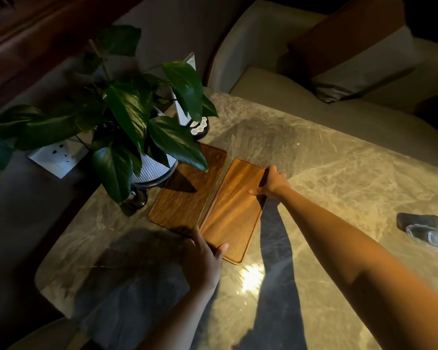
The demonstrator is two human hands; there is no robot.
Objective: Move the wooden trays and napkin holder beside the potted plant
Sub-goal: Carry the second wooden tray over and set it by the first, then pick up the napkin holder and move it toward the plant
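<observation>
Two wooden trays lie side by side on the marble table. The left tray rests against the potted plant, partly under its leaves. The right tray touches the left one along its long edge. My right hand grips the right tray's far right edge, thumb on top. My left hand holds the same tray's near left corner, thumb on its surface. I cannot make out a napkin holder for certain.
A table sign on a round base stands behind the plant. A small dark bottle sits at the pot's foot. A glass object and a dark item lie at the right edge. Cushioned seating borders the far side.
</observation>
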